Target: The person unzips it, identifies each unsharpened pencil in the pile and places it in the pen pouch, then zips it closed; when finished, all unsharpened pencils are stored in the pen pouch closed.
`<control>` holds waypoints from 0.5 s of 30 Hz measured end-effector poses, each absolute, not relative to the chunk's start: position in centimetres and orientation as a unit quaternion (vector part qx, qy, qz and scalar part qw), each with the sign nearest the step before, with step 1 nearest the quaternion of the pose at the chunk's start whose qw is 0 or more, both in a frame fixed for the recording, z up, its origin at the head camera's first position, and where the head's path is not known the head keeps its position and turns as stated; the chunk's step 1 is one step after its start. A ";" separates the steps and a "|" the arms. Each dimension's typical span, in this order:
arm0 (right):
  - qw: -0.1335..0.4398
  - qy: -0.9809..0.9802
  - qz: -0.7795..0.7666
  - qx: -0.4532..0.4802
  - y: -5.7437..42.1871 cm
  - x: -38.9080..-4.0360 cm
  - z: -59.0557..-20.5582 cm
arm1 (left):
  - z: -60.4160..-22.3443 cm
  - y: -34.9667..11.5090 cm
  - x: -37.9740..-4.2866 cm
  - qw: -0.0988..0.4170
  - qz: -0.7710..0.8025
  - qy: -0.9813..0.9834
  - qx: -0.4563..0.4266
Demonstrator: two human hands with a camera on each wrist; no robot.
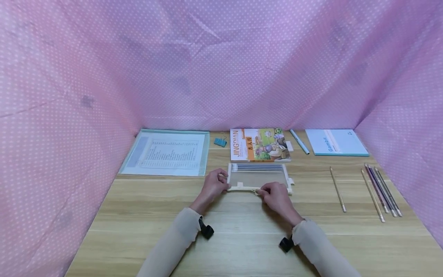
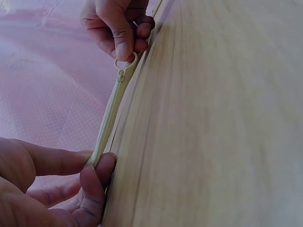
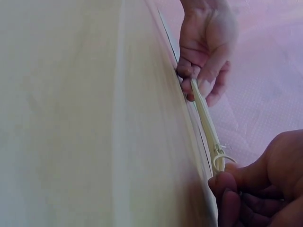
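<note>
A flat zip pencil pouch (image 1: pixel 263 179) with a see-through front and cream edging lies in the middle of the table. Several pencils (image 1: pixel 259 168) show through it along its far side. My left hand (image 1: pixel 213 185) pinches the pouch's near left corner between thumb and fingers. At the zip along the near edge, my right hand (image 1: pixel 277 198) pinches the ring-shaped zipper pull (image 3: pixel 222 163) between thumb and forefinger. From the left wrist view, the zip (image 2: pixel 110 113) runs straight between both hands, and its teeth look closed on the stretch between them.
Behind the pouch lies a colourful book (image 1: pixel 264 145), with a teal binder clip (image 1: pixel 220 142) to its left and a light blue pen (image 1: pixel 299 142) to its right. A document folder (image 1: pixel 166 154) lies far left, a blue notebook (image 1: pixel 335 142) far right. Loose pencils (image 1: pixel 382 188) lie at right.
</note>
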State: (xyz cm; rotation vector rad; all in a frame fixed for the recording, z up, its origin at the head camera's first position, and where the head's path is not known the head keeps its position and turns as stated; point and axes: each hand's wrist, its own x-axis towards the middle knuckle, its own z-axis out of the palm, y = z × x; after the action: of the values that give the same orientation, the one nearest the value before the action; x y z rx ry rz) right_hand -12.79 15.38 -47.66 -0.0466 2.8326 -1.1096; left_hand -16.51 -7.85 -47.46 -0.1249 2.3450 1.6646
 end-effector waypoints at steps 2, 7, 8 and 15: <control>0.050 0.931 -0.362 -0.010 15.8 -12.8 -47.7 | -47.5 -7.8 -16.5 0.130 0.574 0.808 -0.042; 0.051 0.931 -0.362 -0.004 17.3 -12.9 -47.7 | -47.4 -7.8 -16.6 0.125 0.571 0.810 -0.039; 0.051 0.931 -0.362 -0.002 17.6 -12.9 -47.6 | -47.4 -7.8 -16.6 0.124 0.570 0.811 -0.038; 0.044 0.933 -0.357 0.013 19.8 -12.8 -47.6 | -47.5 -7.9 -16.7 0.136 0.573 0.806 -0.053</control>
State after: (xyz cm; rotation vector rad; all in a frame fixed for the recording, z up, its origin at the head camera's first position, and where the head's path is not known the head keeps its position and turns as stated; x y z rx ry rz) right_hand -12.79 19.76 -47.63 0.0389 2.8505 -1.0920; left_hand -16.67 -7.86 -47.45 -0.1538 2.3347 1.6584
